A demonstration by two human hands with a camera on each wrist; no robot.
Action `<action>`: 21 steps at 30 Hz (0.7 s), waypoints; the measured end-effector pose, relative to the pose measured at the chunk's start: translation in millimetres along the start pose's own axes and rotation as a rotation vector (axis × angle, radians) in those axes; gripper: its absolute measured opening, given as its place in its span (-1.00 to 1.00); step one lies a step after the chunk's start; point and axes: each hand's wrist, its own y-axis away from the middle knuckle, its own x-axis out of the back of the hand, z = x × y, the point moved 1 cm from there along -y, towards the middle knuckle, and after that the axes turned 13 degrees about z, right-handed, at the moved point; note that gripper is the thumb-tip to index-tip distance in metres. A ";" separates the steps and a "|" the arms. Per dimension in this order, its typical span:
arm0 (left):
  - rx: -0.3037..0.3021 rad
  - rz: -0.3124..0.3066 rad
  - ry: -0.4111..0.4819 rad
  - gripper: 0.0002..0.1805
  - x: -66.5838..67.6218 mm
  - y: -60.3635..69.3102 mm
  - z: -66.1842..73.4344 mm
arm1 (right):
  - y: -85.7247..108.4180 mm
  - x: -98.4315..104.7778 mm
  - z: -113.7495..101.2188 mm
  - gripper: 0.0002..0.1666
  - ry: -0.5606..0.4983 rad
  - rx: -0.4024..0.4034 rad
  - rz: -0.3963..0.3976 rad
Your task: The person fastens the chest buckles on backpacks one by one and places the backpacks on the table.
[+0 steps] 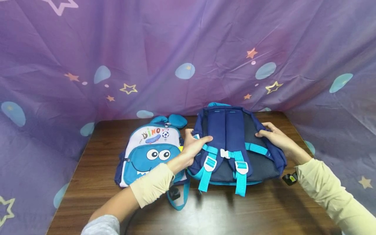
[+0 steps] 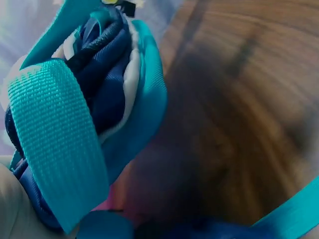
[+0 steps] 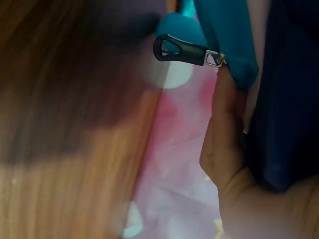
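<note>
A navy backpack [image 1: 217, 130] is held with its strap side up, raised a little over the table. The left hand [image 1: 192, 147] grips its left side, thumb on top beside the strap. On the right side, the right hand [image 1: 274, 137] pinches the edge, thumb over the back panel. Turquoise webbing [image 2: 60, 144] and navy cloth fill much of the left wrist view. In the right wrist view, fingers of the right hand [image 3: 229, 149] lie under the bag, beside a black zipper pull [image 3: 182, 51]. A white buckle [image 1: 225, 153] joins the two shoulder straps.
A smaller dino backpack [image 1: 141, 163] lies face up to the left, partly under the left forearm, its turquoise loop [image 1: 179, 207] hanging toward the front. The brown wooden table [image 1: 94, 156] ends at a purple patterned curtain [image 1: 158, 58] behind and at both sides.
</note>
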 end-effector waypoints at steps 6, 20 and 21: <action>0.026 0.037 -0.045 -0.25 -15.0 -0.3 -30.3 | -16.2 -5.6 26.1 -0.52 0.066 -0.029 -0.018; 0.008 0.133 -0.192 -0.15 -43.6 -10.6 -57.5 | -56.0 -10.6 71.0 -0.37 0.254 0.050 0.094; 0.007 0.135 -0.203 -0.16 -44.6 -10.2 -58.4 | -56.3 -9.2 74.3 -0.37 0.272 0.048 0.093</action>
